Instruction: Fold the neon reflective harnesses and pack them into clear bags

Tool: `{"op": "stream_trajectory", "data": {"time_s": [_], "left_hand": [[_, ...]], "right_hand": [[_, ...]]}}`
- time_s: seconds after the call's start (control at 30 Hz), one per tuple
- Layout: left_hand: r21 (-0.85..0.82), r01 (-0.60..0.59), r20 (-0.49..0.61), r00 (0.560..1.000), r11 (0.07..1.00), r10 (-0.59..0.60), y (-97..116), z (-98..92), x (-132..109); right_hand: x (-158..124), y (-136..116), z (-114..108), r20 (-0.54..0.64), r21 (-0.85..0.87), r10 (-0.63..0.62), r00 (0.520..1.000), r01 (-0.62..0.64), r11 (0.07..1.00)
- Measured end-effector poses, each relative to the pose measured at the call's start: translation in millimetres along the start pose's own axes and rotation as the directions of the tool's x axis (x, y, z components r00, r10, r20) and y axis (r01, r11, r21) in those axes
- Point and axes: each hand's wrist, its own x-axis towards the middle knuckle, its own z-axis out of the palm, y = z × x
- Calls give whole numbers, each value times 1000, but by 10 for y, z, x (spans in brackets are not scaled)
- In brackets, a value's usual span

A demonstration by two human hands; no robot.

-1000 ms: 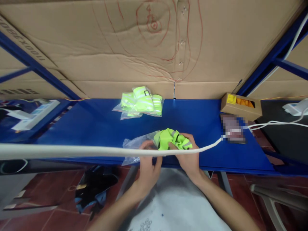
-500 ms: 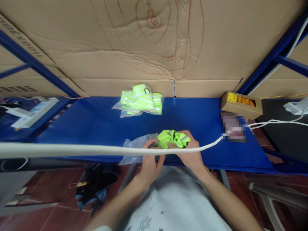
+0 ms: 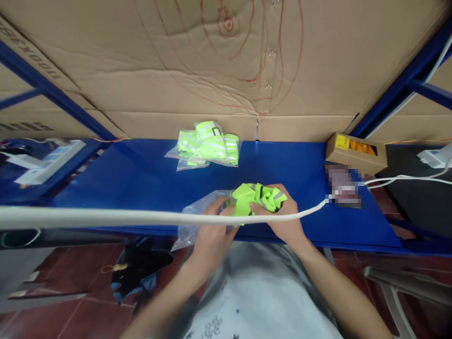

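Observation:
A crumpled neon-yellow reflective vest with grey strips is bunched between my hands near the front edge of the table. My right hand is closed around its right side. At the vest's left end, my left hand grips a clear plastic bag, which trails leftward over the table edge. The vest's left end meets the bag at these fingers; whether any of it lies inside the bag I cannot tell. A white cable across the view hides parts of both hands.
Bagged neon-yellow vests lie in a pile at the back of the blue table. An open cardboard box with orange contents stands at the right, behind a blurred-out item. The white cable spans the foreground.
My right hand and the vest have shifted slightly right and away from me. My left hand has moved a little left with the bag, and more of the vest shows between the hands.

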Motion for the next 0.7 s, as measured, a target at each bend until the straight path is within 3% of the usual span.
{"op": "stream_trajectory", "data": {"time_s": [0.13,0.23,0.33,0.43,0.5,0.6,0.7], "left_hand": [[-318,196,45,980,928,-191,-25,-163,25],[-527,389,251,921,756,-299,8,-427,188],[-615,501,491,847,609,-202,39,-612,448],[-690,545,563,818,477,-122,12,-646,698],[-696,606,618,779,386,-107,-45,-624,821],[-644,707,724,687,293,-65,-151,-575,943],[-625,739,753,656,252,-55,-216,-499,1022]], "right_hand": [[106,26,-130,-42,180,58,997,-50,982],[178,-33,-272,-41,369,64,997,-45,928],[206,-167,-325,80,428,3,997,-37,903],[228,-276,-294,186,444,-34,982,-53,895],[256,-295,-287,156,473,-11,988,-65,879],[292,-236,-352,64,495,97,993,-116,861],[275,-119,-454,101,446,118,988,-151,882]]}}
